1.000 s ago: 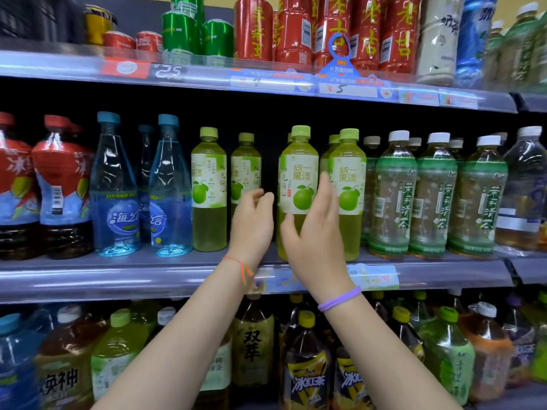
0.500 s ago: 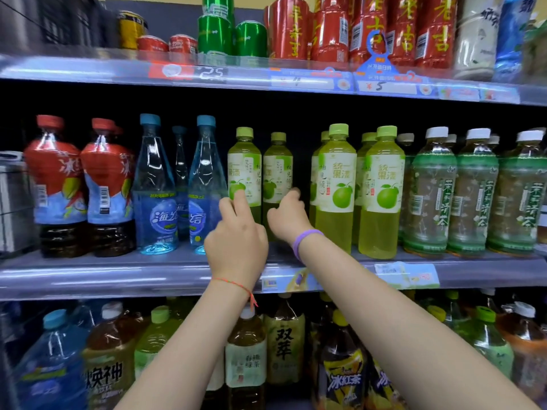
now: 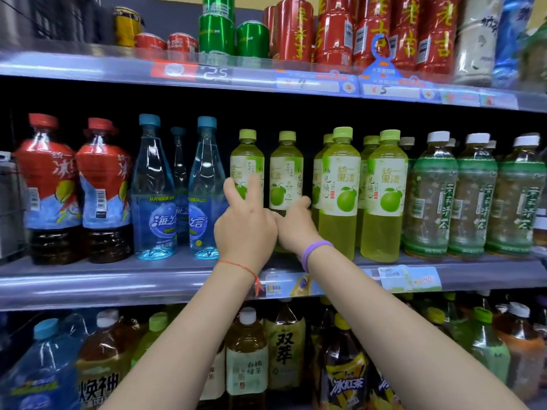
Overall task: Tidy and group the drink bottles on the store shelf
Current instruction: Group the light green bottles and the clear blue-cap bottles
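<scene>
Two green-capped pale green fruit drink bottles stand set back on the middle shelf (image 3: 118, 279). My left hand (image 3: 245, 229) has its fingers spread against the front of the left bottle (image 3: 247, 156). Curled round the lower part of the right bottle (image 3: 286, 170) is my right hand (image 3: 296, 229), its thumb on the label. Both hands touch each other and hide the bottles' bases. Further right, two more rows of the same green drink (image 3: 340, 196) (image 3: 384, 199) stand at the shelf front.
Left of my hands stand clear blue-capped bottles (image 3: 154, 202) and red-labelled iced tea bottles (image 3: 47, 187). White-capped green tea bottles (image 3: 432, 196) fill the right. Cans and red bottles (image 3: 293, 31) line the upper shelf; big bottles (image 3: 248, 356) crowd the lower one.
Both hands have left the front green bottles and shifted left to the two set-back bottles. My view has swung left, so the whole shelf appears further right.
</scene>
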Demonstrator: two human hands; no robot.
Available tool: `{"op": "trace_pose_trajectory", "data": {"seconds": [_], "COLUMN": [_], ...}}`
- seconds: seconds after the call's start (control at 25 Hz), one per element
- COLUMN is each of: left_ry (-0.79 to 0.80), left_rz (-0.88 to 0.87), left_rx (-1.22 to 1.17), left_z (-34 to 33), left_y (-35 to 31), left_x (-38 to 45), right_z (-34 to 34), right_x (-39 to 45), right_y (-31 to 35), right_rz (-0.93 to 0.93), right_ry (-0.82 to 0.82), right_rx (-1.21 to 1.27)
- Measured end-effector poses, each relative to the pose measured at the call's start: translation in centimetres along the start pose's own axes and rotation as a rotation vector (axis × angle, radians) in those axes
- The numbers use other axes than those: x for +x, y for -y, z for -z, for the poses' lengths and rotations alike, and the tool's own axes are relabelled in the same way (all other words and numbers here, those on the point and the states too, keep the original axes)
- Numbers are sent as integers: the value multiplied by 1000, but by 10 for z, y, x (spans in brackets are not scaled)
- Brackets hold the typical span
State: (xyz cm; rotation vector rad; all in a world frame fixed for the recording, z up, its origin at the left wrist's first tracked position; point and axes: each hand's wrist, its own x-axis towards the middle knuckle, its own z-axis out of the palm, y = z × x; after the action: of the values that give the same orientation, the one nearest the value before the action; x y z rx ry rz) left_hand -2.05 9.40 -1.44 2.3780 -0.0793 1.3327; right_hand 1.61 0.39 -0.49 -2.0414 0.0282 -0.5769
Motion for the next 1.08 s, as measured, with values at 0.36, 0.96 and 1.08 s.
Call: {"op": "trace_pose_trajectory", "data": {"seconds": [0.36, 0.96, 1.08], "left_ry": [164, 331, 346], "left_rz": [311, 505, 510], "left_rx": [-415, -1011, -1002], "left_z": [-1, -17, -23], "left_y": [-8, -17, -14], "left_x": [-9, 26, 29], "right_z": [20, 12, 11], "right_x": [-34, -5, -7], "right_y": [-8, -15, -13], "right_rz": [193, 36, 46], "right_ry": [0, 217, 229], "right_rx": [-87, 323, 314]}}
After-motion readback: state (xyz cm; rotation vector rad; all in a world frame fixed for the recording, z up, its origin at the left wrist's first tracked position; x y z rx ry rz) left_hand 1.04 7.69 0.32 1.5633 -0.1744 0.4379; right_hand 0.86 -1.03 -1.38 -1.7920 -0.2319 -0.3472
